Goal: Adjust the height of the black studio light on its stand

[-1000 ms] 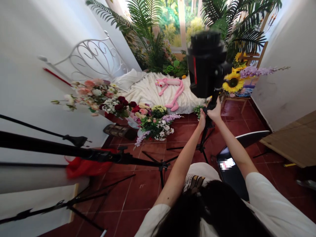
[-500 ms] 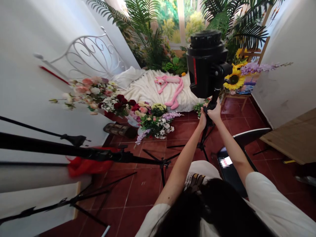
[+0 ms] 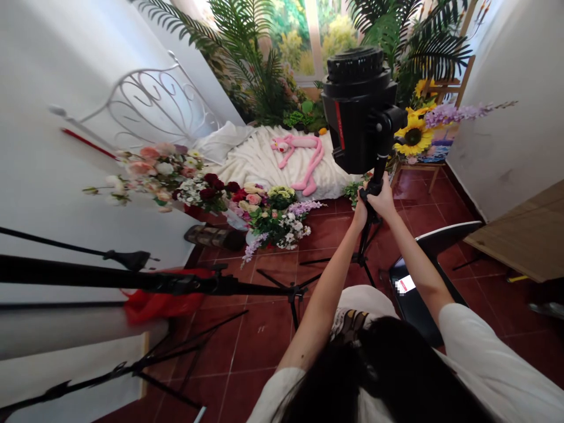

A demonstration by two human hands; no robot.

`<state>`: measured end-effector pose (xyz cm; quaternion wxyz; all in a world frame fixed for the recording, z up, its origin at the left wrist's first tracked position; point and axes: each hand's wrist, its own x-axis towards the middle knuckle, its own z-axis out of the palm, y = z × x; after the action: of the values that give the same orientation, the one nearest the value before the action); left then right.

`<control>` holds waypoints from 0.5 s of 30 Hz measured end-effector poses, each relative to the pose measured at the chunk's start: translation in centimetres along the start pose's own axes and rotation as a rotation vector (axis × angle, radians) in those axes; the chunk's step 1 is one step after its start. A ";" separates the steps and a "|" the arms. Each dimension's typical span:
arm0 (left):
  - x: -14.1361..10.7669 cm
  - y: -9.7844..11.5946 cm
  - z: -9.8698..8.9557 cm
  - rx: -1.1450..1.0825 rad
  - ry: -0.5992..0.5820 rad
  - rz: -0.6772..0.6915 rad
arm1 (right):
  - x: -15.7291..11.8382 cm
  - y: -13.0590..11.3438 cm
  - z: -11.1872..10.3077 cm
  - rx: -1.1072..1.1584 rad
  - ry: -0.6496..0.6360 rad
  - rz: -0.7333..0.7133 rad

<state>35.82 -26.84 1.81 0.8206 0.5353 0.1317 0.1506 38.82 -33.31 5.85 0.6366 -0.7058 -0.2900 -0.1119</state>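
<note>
A black studio light [image 3: 359, 108] with a red stripe stands in front of me on a light stand [image 3: 365, 238]. Both my hands are at the top of that stand, just below the lamp head. My left hand [image 3: 361, 212] is closed around the stand's left side. On the other side, my right hand [image 3: 382, 201] grips the same place near a black knob [image 3: 372, 188]. The fingers on the far side are partly hidden by the hands and the stand.
Other black stands [image 3: 185, 283] cross the left side. A black chair [image 3: 414, 299] with a phone [image 3: 405, 284] is at right, beside a brown board [image 3: 524, 232]. Ahead are artificial flowers [image 3: 259, 211], a bed with a pink plush toy [image 3: 308, 158], sunflowers [image 3: 413, 137] and palm leaves [image 3: 247, 64].
The view has shifted slightly, and the lamp head appears a little further left and higher. Both hands keep their hold on the stand.
</note>
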 end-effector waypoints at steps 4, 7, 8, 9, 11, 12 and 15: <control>-0.4 -0.2 -0.1 -0.056 0.049 -0.039 | -3.3 0.1 -2.4 -0.073 0.040 -0.017; -0.7 -0.1 -0.2 -0.039 0.030 -0.060 | -6.6 0.6 -4.6 -0.224 0.085 -0.013; -0.8 -0.1 -0.2 -0.035 0.023 -0.066 | -7.6 0.8 -5.2 -0.281 0.067 -0.005; -0.8 -0.1 -0.2 -0.034 0.017 -0.072 | -8.6 0.9 -5.7 -0.333 0.035 0.006; -0.9 0.0 -0.2 -0.035 0.007 -0.078 | -10.0 1.2 -6.2 -0.412 -0.052 0.029; -0.9 0.0 -0.2 -0.036 0.006 -0.078 | -10.6 1.2 -6.1 -0.435 -0.083 0.043; -0.8 -0.1 -0.1 -0.031 0.019 -0.059 | -11.3 1.1 -5.2 -0.450 -0.061 0.095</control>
<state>35.08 -27.12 1.78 0.8316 0.5169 0.1530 0.1333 31.47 -41.40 -0.16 0.4586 -0.8459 -0.2432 -0.1226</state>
